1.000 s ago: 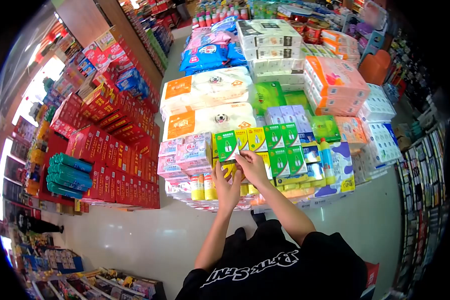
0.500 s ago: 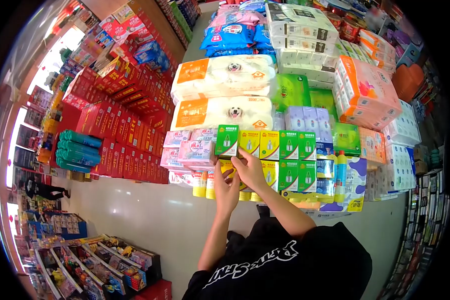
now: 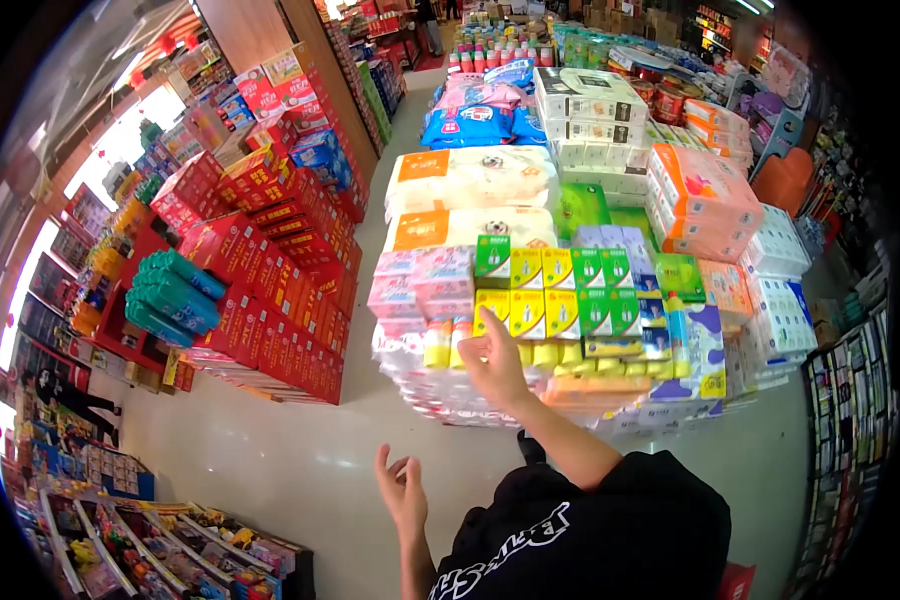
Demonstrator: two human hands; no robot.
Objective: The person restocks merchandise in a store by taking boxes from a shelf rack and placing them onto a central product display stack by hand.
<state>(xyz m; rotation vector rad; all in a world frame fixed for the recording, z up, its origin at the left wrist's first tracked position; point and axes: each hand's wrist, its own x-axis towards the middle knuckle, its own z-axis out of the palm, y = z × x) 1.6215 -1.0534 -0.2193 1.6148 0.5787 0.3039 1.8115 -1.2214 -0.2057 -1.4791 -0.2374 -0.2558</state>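
Observation:
My right hand (image 3: 497, 370) is raised in front of the stacked small boxes, one finger extended upward and the others partly bent; nothing shows in it. It overlaps the lower left yellow box (image 3: 491, 303) in the view, and I cannot tell whether it touches. Lower down, over the floor, my left hand (image 3: 404, 490) is empty with its fingers apart. Two rows of yellow and green boxes stand upright, with a green box (image 3: 492, 258) at the upper left end. Pink packs (image 3: 443, 283) sit left of them, and yellow-bottomed bottles (image 3: 437, 345) below.
Large toilet-paper packs (image 3: 470, 178) lie behind the boxes, with pink-orange tissue packs (image 3: 705, 200) to the right. Red cartons (image 3: 260, 300) and teal bottles (image 3: 175, 295) stand on the left. A shelf display (image 3: 170, 545) fills the lower left. A person (image 3: 75, 400) is at far left.
Both hands have come away from the upper left green box, which now stands in line with its row. My left hand dropped toward me; my right moved lower. The view tilted up.

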